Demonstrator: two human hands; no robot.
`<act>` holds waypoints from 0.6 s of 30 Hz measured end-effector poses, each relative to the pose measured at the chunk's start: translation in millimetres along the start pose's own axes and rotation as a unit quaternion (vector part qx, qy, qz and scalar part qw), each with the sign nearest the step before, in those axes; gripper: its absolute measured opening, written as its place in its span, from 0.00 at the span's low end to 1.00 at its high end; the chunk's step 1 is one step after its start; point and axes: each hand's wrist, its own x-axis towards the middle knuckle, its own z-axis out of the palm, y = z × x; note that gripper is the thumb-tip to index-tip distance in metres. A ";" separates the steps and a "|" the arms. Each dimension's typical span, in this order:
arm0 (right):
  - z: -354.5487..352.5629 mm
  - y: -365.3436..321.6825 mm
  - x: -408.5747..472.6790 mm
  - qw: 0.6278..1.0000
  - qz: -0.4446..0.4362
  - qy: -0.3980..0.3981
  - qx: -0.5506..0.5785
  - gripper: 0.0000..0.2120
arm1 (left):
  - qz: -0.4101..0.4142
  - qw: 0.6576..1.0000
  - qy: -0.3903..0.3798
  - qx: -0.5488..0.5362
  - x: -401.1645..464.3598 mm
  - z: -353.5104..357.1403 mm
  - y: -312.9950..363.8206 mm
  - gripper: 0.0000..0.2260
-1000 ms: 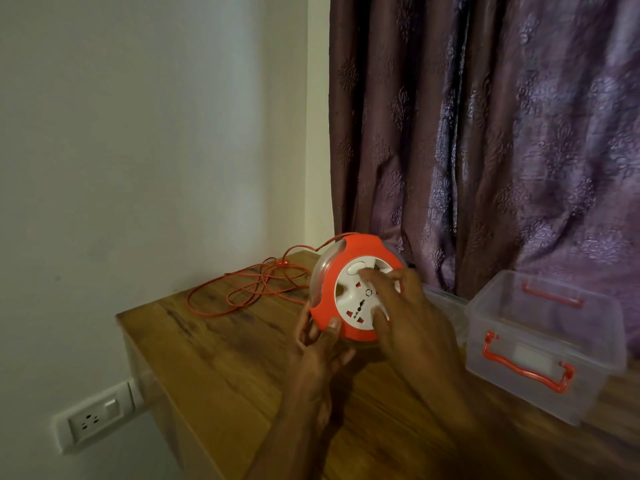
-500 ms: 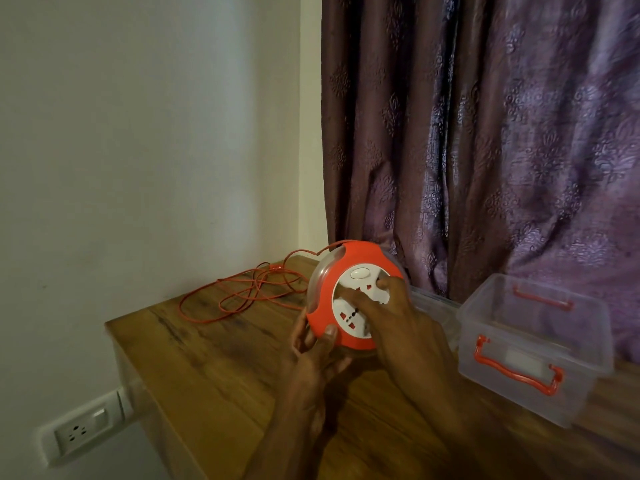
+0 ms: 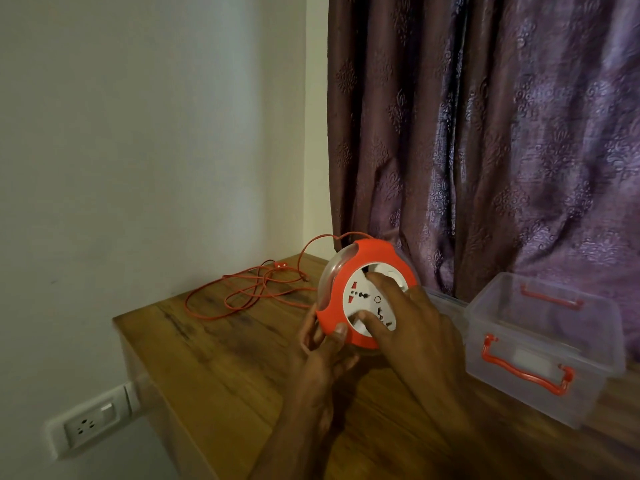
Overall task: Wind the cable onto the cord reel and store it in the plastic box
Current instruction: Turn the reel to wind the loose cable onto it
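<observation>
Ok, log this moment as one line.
step: winding | left hand: holds cord reel rim | right hand: fingers on white dial | cable: mostly loose on table | plastic box: open

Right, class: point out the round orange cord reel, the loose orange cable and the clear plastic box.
round orange cord reel [image 3: 334, 299], head view, orange rim
loose orange cable [image 3: 242, 292], head view, tangled loops
clear plastic box [image 3: 595, 341], head view, right wall

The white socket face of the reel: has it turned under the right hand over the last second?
Yes. Against the orange rim that the left hand grips, the white socket face has rotated; the right hand fingers sit elsewhere on it.
</observation>
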 end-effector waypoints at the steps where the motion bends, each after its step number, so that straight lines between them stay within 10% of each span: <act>1: -0.3 -0.6 0.3 1.000 0.007 0.008 0.004 0.29 | 0.002 1.000 -0.002 0.005 0.0 -0.1 -0.1 0.21; 18: -9.5 -5.6 2.7 0.999 -0.044 0.016 0.005 0.25 | 0.009 1.000 0.024 -0.001 2.7 -3.5 -0.5 0.22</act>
